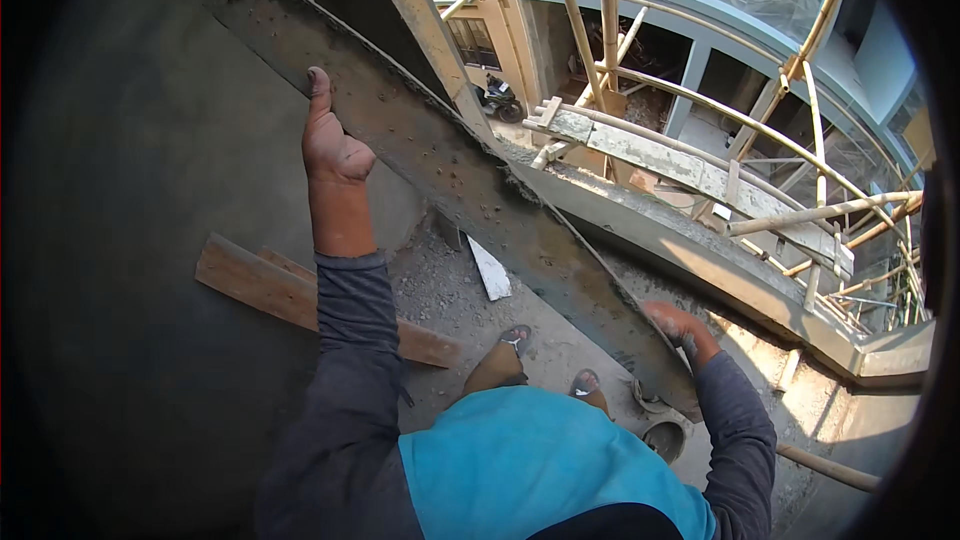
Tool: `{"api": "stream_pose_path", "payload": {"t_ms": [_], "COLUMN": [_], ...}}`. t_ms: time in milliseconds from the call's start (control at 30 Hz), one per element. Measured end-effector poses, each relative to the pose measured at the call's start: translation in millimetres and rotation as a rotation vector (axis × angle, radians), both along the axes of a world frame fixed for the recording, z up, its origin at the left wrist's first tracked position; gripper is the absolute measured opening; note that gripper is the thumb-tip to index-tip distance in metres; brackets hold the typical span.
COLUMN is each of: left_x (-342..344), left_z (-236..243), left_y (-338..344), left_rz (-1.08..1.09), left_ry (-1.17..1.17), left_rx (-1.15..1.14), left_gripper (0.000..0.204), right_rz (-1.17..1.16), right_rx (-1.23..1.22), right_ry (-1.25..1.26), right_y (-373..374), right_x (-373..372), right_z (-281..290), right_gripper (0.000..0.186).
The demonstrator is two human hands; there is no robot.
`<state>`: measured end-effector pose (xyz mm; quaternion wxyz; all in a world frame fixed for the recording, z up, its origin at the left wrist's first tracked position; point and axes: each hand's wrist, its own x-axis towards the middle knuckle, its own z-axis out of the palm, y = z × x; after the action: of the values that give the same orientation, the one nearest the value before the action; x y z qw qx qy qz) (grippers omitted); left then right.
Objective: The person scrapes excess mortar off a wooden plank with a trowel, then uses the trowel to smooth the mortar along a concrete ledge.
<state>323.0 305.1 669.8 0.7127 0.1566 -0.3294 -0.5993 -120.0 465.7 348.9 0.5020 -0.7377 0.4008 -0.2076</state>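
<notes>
A long grey-brown board (450, 170), flecked with wet-looking mortar, slants across in front of me from upper left to lower right. My left hand (337, 145) grips its near edge toward the upper end. The thumb points up along the board, and the other fingers are hidden. Near the lower end, my right hand (680, 328) holds the opposite long edge with curled fingers, partly hidden by the board. The upper end lies close to a smooth grey plastered wall (150, 240).
A wooden plank (265, 288) leans low by the wall. A white pointed scrap (490, 268) and rubble lie near my feet, with a bucket (664, 438) at lower right. Beyond the low parapet (700, 260) stand bamboo scaffolding (750, 125) and a drop to ground level.
</notes>
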Motion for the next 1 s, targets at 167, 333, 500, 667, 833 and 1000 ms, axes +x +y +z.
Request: {"api": "stream_pose_path", "payload": {"t_ms": [167,333,500,667,833,1000], "left_x": [25,26,59,126,61,18], "left_z": [68,70,39,-8,-60,-113], "left_y": [100,158,199,189,163,148], "left_rz": [0.514,0.883,0.966,1.303,1.272,1.11], "left_ry": [-0.202,-0.329,-0.331,-0.459,-0.553,-0.573], "left_rx": [0.067,-0.018,0.119,0.184,0.184,0.129], "left_gripper": [0.058,0.065,0.068,0.072,0.066,0.061], "right_rz": [-0.428,-0.839,-0.843,-1.037,-0.919,-1.032], "right_rx": [0.409,0.389,0.59,0.405,0.72,0.975], "right_ry": [-0.4,-0.491,-0.101,0.408,0.978,0.7], "right_y": [-12,27,122,307,520,651], "right_x": [0,-19,-27,-64,-33,36], "right_z": [42,-17,-96,-211,-270,-311], "right_gripper": [0.052,0.05,0.042,0.039,0.026,0.007]}}
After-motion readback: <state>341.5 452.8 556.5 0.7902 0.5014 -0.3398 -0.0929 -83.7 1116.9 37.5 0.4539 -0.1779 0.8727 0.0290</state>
